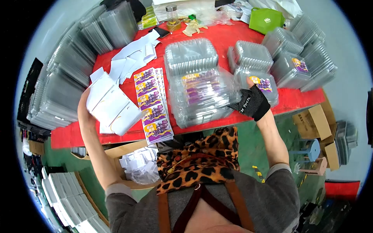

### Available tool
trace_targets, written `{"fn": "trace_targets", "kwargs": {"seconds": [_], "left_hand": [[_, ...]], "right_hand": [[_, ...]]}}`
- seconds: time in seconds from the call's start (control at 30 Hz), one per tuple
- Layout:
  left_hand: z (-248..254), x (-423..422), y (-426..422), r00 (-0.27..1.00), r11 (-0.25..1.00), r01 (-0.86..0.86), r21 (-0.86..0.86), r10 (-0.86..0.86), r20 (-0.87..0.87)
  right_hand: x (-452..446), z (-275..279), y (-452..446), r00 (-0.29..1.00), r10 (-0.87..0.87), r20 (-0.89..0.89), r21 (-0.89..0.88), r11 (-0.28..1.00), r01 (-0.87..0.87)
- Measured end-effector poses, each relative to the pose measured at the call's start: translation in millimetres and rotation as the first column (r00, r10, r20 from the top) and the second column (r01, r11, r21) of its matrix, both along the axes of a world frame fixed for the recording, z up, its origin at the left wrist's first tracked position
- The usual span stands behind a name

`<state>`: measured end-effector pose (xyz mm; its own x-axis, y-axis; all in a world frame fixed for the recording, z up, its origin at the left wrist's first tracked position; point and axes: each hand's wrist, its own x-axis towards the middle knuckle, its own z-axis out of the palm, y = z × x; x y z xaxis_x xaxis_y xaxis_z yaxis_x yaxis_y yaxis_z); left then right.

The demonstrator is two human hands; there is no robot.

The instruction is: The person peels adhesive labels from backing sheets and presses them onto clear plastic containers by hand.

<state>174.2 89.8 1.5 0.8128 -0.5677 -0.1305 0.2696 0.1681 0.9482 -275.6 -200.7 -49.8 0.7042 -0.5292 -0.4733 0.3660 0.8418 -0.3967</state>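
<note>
My bare left hand (pixel 86 106) is closed around the left edge of a stack of white paper sheets (pixel 112 103) at the table's front left. Beside the sheets lie strips of purple and orange grape labels (pixel 151 103). My right hand (pixel 253 103), in a black fingerless mesh glove, is at the right corner of a clear plastic box (pixel 206 99) in the middle and appears to grip it. Its fingers are partly hidden, and the box is blurred. The thumb lies near a grape label on another box (pixel 266 85) to the right.
Tall stacks of clear boxes (pixel 58 93) line the left side of the red table (pixel 287 105). More boxes (pixel 283 42) stand at the right. Behind are a glass jar (pixel 173 19), a glove (pixel 193 28) and a green bag (pixel 266 20). A carton of paper scraps (pixel 142 165) sits below the front edge.
</note>
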Motion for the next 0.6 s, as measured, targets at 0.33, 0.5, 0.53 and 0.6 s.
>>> {"fn": "trace_targets", "kwargs": {"seconds": [0.33, 0.5, 0.53, 0.6], "left_hand": [[-63, 116, -19, 0.392, 0.672, -0.575, 0.467, -0.275, 0.878], [-70, 93, -31, 0.062, 0.624, -0.772, 0.124, -0.121, 0.991], [-66, 80, -37, 0.141, 0.688, -0.704, 0.177, -0.108, 0.984], [-58, 49, -46, 0.303, 0.807, -0.527, 0.268, -0.116, 0.946]], "right_hand": [[28, -16, -14, 0.961, 0.169, -0.218, -0.339, 0.910, -0.237], [25, -41, -19, 0.937, 0.177, -0.302, -0.471, 0.827, -0.308], [26, -37, -15, 0.940, 0.157, -0.304, -0.518, 0.801, -0.302], [20, -33, -6, 0.900, 0.033, -0.434, -0.502, 0.821, -0.272]]}}
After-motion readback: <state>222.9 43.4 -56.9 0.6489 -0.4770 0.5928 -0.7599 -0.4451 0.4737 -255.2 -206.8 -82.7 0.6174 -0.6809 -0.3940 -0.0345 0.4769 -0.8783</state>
